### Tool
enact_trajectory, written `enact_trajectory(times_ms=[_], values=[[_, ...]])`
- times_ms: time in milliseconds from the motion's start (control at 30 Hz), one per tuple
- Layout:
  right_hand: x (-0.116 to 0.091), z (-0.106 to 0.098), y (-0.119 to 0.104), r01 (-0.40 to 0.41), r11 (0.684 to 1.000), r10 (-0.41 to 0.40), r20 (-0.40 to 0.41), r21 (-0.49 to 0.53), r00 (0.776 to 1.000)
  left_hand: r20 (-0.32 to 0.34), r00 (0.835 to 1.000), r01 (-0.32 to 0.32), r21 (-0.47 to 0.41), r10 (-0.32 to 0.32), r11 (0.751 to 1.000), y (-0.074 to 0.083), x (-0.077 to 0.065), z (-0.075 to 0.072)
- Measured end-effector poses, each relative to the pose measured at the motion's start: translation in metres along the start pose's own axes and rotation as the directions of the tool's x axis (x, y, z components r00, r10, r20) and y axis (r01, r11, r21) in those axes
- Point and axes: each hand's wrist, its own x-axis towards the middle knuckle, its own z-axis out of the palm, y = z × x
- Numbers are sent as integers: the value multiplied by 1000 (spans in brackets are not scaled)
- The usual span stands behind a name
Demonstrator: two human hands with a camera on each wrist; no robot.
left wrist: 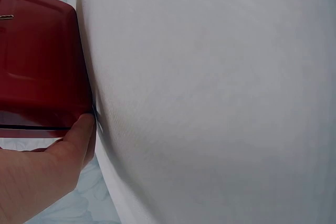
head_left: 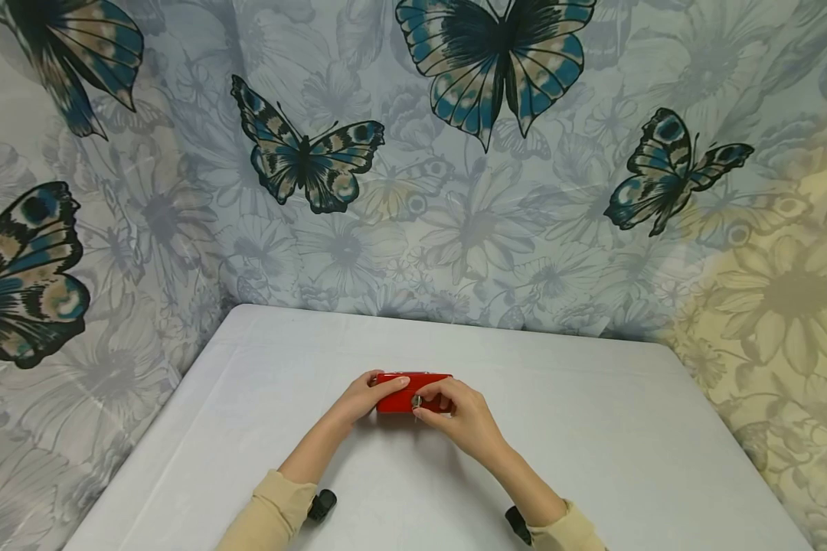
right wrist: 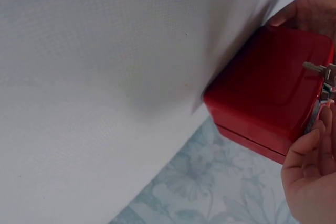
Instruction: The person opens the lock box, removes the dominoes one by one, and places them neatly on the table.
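A small red metal lockbox [head_left: 394, 404] stands on the white table, its lock side facing me. My left hand [head_left: 365, 394] grips its left end, thumb laid along the front and fingers behind. In the left wrist view, that hand's fingertips hold the lower corner of the box [left wrist: 42, 61]. At the lock, the thumb and forefinger of my right hand [head_left: 472, 417] pinch a small silver key [head_left: 416, 400]. A key [right wrist: 315, 67] sticks out over the red face in the right wrist view; the fingers partly hide the lock.
A white cloth covers the table [head_left: 593, 428], whose far edge meets a butterfly-patterned fabric backdrop [head_left: 455, 268]. Black straps or wrist devices [head_left: 322, 505] sit by both sleeves. The backdrop also runs along the left and right sides.
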Motion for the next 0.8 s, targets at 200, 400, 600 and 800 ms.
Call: enact_trajectory(times_ms=[200, 400, 600, 800], values=[[0, 2, 0, -37, 999, 36, -13, -19, 999, -2, 1000, -5, 10, 5, 1000, 0, 0, 0], [0, 2, -1, -41, 999, 40, -29, -33, 999, -3, 1000, -3, 6, 3, 1000, 1, 0, 0], [0, 3, -2, -43, 998, 42, -23, -40, 999, 1, 1000, -3, 4, 3, 1000, 0, 0, 0], [0, 3, -3, -50, 998, 49, -29, -42, 998, 0, 1000, 1, 5, -1, 1000, 0, 1, 0]])
